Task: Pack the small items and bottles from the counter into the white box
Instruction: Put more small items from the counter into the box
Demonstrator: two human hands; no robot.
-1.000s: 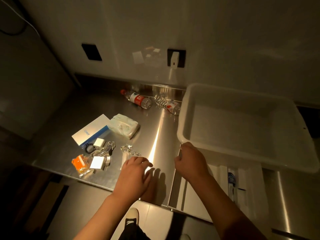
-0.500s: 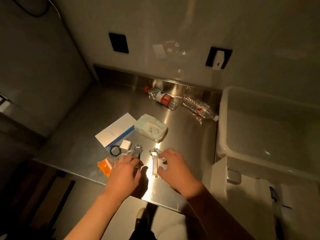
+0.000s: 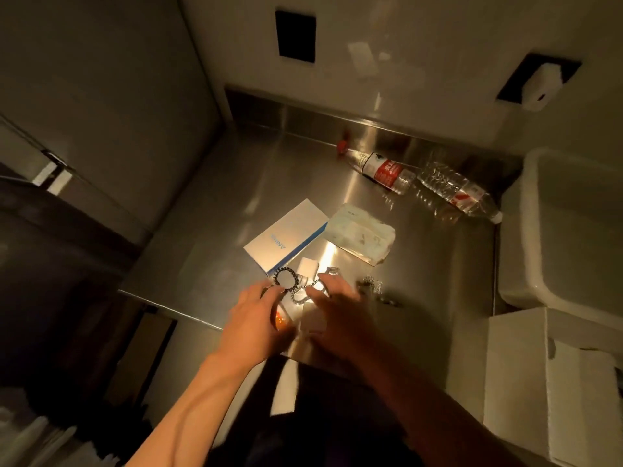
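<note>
left hand (image 3: 251,318): palm down over the near counter edge, fingers reaching into the clutter; whether they grip anything cannot be told.
right hand (image 3: 340,308): just right of the left hand, in shadow and blurred, fingers over a small white block (image 3: 313,320); grip unclear.
between the hands: an orange packet (image 3: 280,320) peeks out, a silver chain (image 3: 305,293) just beyond the fingertips.
beyond the fingertips: a black bead ring (image 3: 286,280), a white cube (image 3: 308,267), a flat blue-and-white carton (image 3: 286,235), a tissue pack (image 3: 359,235).
right of the right hand: more chain (image 3: 371,284) on the counter (image 3: 236,183).
far right of the hands: two bottles (image 3: 384,170) (image 3: 455,192) lying down; white box (image 3: 559,230) at the counter's end, well apart from the hands.
</note>
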